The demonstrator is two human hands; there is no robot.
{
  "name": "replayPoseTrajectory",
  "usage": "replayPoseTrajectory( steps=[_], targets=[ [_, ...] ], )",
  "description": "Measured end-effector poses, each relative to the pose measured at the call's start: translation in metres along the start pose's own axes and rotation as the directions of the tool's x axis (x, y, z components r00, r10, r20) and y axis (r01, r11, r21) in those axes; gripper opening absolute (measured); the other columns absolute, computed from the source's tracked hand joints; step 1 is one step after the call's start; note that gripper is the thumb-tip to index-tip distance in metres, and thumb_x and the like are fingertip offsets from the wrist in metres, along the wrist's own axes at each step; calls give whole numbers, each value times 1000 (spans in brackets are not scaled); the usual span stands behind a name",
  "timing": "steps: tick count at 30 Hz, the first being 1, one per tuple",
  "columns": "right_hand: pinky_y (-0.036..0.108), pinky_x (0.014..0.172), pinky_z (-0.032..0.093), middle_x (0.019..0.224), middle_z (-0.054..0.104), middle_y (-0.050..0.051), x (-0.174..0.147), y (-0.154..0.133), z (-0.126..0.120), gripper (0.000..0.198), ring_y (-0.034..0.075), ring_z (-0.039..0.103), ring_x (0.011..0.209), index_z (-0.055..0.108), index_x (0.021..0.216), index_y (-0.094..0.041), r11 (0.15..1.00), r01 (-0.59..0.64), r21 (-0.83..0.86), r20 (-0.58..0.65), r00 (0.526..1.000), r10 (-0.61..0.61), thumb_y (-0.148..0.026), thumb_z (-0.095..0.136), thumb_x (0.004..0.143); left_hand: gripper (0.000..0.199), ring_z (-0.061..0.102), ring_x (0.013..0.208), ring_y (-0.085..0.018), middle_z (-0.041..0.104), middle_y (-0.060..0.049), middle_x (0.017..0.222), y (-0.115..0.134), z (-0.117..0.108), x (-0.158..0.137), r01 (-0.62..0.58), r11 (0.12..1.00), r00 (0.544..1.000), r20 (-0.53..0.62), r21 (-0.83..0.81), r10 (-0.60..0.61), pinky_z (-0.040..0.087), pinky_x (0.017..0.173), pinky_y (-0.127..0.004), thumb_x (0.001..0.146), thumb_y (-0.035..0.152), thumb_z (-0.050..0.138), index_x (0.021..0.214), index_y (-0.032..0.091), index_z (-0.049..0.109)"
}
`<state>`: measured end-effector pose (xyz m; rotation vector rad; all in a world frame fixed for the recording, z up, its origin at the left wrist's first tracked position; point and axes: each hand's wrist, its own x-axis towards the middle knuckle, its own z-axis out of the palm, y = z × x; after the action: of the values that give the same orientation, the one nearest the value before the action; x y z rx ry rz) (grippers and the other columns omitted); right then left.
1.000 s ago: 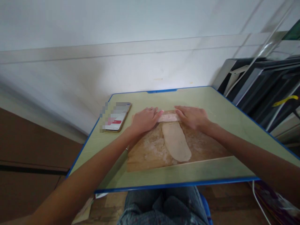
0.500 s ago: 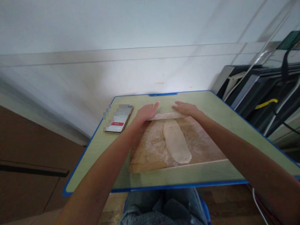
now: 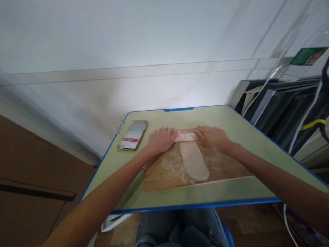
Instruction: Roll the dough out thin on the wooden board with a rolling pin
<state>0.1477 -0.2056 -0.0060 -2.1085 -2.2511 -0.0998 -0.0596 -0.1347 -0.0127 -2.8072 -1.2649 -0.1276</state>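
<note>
A strip of pale, flattened dough (image 3: 194, 161) lies lengthwise on a floured wooden board (image 3: 164, 175). Across its far end rests a flour-dusted rolling pin (image 3: 187, 137), near the board's far edge. My left hand (image 3: 162, 139) closes over the pin's left part, thumb toward the middle. Over the right part lies my right hand (image 3: 212, 136), its fingers bent around the pin. Both pin ends are hidden under my hands, and only the middle stretch shows between them.
A phone (image 3: 133, 137), partly pixelated, lies left of the board on the pale green table (image 3: 180, 119) with blue edging. Behind the table is a white wall (image 3: 154, 91). Dark flat panels (image 3: 280, 103) and cables stand at the right.
Both hands have come slightly nearer with the rolling pin, showing the board's far edge behind it. My fingers have come down over the pin. The view has tilted a little.
</note>
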Motion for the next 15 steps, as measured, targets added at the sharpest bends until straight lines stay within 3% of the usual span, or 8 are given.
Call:
replayPoseTrajectory(
  steps=[6, 15],
  targets=[
    [37, 87, 45, 129, 59, 6, 7, -6, 6, 49, 23, 59, 110, 57, 123, -25, 993, -115, 7, -32, 993, 115, -37, 18, 97, 56, 56, 112, -21, 64, -8, 113, 2, -2, 9, 22, 1000, 999, -22, -11, -22, 41, 95, -37, 97, 48, 12, 110, 20, 58],
    [46, 81, 45, 124, 62, 10, 46, 3, 1, 51, 30, 61, 103, 60, 120, -25, 972, -231, 34, 136, 965, 225, -37, 19, 92, 65, 60, 109, -23, 65, -10, 116, -16, 4, 52, 158, 985, 982, 116, -64, -150, 45, 91, -37, 95, 53, 7, 109, 20, 61]
  ],
)
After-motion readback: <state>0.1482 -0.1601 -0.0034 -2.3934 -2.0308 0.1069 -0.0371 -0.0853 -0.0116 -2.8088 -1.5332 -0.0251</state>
